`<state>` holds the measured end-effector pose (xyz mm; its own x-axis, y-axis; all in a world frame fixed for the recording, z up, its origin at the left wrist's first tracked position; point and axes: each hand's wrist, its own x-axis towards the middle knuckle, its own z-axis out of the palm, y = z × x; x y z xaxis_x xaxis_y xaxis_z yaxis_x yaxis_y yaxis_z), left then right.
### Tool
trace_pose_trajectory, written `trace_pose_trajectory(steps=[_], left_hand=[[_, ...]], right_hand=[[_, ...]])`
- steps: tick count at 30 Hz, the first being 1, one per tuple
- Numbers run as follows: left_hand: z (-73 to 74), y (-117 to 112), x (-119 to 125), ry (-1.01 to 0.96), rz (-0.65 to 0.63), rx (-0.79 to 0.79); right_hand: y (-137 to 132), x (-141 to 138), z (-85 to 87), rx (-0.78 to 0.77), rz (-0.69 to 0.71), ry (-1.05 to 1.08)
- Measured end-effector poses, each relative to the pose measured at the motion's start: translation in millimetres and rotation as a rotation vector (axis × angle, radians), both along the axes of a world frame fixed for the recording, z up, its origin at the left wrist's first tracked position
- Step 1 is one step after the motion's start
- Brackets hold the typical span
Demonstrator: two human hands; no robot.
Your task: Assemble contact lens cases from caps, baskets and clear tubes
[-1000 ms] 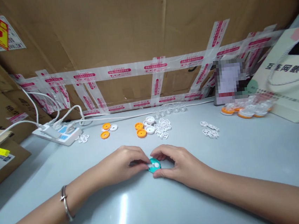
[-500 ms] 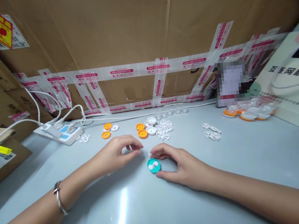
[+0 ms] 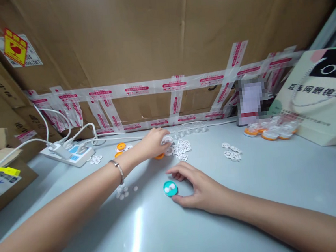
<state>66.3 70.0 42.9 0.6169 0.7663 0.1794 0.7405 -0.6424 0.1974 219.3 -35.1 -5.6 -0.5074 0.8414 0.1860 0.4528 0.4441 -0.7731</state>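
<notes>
My left hand reaches to the group of round caps at the back. Its thumb and fingertips are closed around the rim of a white round cap; the fingers partly cover it. An orange cap shows under that hand. On the near table lies a teal round cap with small white discs in it. My right hand curves beside the teal cap, its fingers apart. The thumb is at the cap's lower right edge, while the index finger stays clear of it. White lattice pieces lie right of my left hand.
Small white discs lie below my left forearm. More lattice pieces sit to the right. Clear round parts line the back. A power strip, a phone, orange-and-clear assemblies and a paper bag stand around.
My left hand has moved away from beside the teal cap, up to the white caps, uncovering small white discs. My right hand stays by the teal cap. The view has shifted slightly.
</notes>
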Motion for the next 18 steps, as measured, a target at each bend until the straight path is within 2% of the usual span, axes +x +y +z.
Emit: trace_pose_trajectory(steps=[4,8,13,15,18], left_hand=[[-6.5,20.5,13.4,0.011,-0.003,-0.045],[-4.9,21.9,16.5,-0.046,0.013,-0.064],[13.4,-8.6,-6.4,-0.196,0.029,-0.036],[19.5,-26.6,-20.7,-0.304,0.015,-0.085],[21.7,-50.7,-38.7,-0.422,0.074,-0.174]], right_hand=[[1.7,-0.2,-0.2,-0.036,0.017,0.002],[2.9,0.2,0.6,-0.059,0.021,0.036],[3.7,3.0,1.9,-0.086,-0.006,0.085],[5.2,3.2,2.2,-0.197,-0.020,0.170],[8.8,2.1,3.6,-0.426,-0.042,0.353]])
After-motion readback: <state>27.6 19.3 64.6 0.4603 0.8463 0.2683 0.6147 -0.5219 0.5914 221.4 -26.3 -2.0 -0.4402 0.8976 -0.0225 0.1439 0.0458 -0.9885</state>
